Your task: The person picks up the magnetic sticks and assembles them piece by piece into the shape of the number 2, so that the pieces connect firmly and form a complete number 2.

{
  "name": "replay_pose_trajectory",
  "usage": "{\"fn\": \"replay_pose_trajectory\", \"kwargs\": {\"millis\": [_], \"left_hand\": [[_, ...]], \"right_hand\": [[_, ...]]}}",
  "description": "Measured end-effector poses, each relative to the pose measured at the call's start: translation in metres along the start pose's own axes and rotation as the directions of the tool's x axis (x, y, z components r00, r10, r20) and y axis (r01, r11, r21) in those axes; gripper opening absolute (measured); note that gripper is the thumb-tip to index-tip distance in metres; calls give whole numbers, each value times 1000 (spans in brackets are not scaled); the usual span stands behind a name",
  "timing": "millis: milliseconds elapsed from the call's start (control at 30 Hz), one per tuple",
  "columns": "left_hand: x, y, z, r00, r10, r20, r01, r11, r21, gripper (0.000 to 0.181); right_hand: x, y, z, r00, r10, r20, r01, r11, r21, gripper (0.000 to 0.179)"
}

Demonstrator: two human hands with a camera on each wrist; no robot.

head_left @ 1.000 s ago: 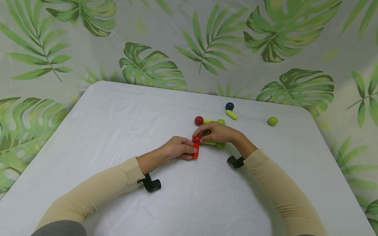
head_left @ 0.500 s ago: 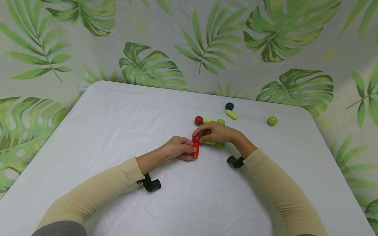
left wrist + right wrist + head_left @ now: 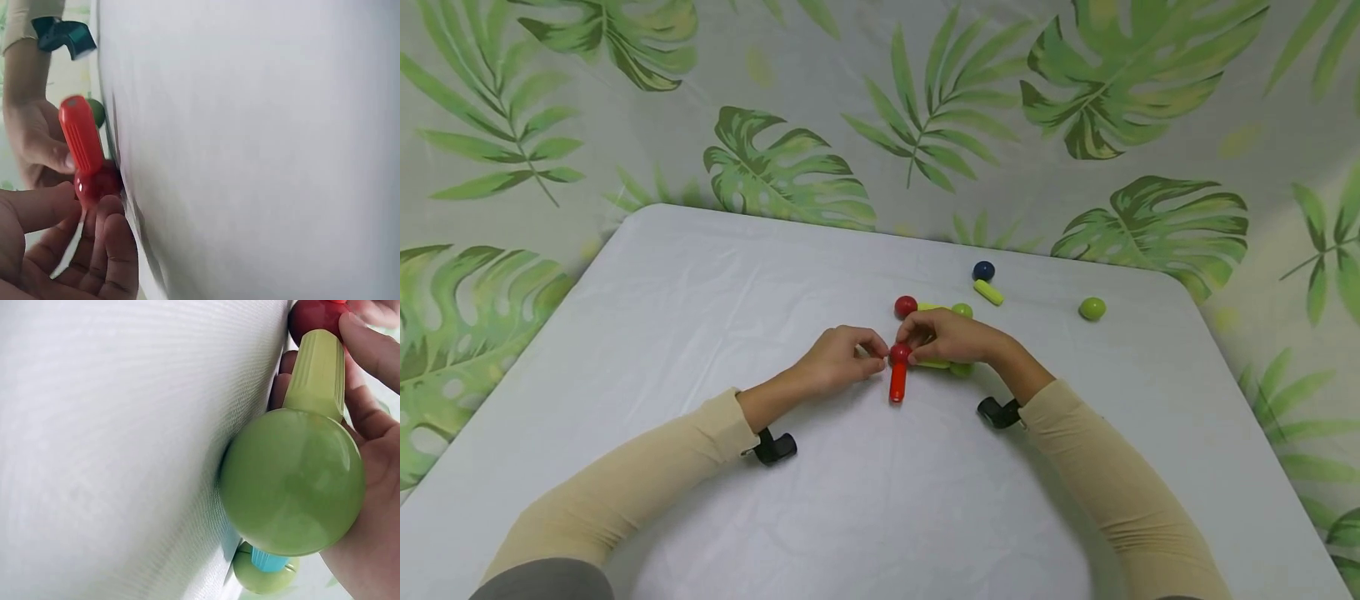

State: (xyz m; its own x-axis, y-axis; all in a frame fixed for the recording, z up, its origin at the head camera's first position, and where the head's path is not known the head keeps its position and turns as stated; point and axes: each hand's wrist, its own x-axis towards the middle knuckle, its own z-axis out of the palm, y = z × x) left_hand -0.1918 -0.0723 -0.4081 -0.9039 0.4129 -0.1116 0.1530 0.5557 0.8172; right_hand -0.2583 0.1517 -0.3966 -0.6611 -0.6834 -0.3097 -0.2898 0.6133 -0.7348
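Item: one red rod [image 3: 897,385] is jutting nearward from the nearer red ball [image 3: 898,354] at the table's [image 3: 760,300] middle, its long axis running near to far, right hand [image 3: 953,335] pinching that ball, left hand [image 3: 837,360], seemingly empty, hovering just left.

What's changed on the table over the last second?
The left hand let go of the red stick and shifted forward, its fingers now beside the near red ball; whether they touch it is unclear. The right hand still pinches that ball. The blue ball and lone green ball stayed put.
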Motion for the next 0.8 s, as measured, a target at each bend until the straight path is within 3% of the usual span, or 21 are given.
{"fn": "replay_pose_trajectory", "kwargs": {"millis": [133,300,433,533,667,800], "left_hand": [[7,0,-5,985,171,-23,-166,976,142,18],[14,-1,-7,959,282,14,-279,941,194,26],[19,0,-5,949,310,59,-315,926,206,29],[21,2,-4,953,295,71,-303,927,222,29],[23,5,-3,961,269,66,-277,927,252,22],[27,8,-2,959,275,72,-284,921,266,15]], "right_hand": [[-1,1,0,1000,-6,-18,6,1000,3,25],[-1,3,2,999,-30,-44,30,999,10,35],[-2,3,2,998,-35,-50,35,999,9,53],[-5,3,0,998,-44,-47,45,999,3,62],[-15,1,-10,994,-60,-89,58,998,-26,62],[-37,3,-30,984,-55,-172,46,997,-60,61]]}}
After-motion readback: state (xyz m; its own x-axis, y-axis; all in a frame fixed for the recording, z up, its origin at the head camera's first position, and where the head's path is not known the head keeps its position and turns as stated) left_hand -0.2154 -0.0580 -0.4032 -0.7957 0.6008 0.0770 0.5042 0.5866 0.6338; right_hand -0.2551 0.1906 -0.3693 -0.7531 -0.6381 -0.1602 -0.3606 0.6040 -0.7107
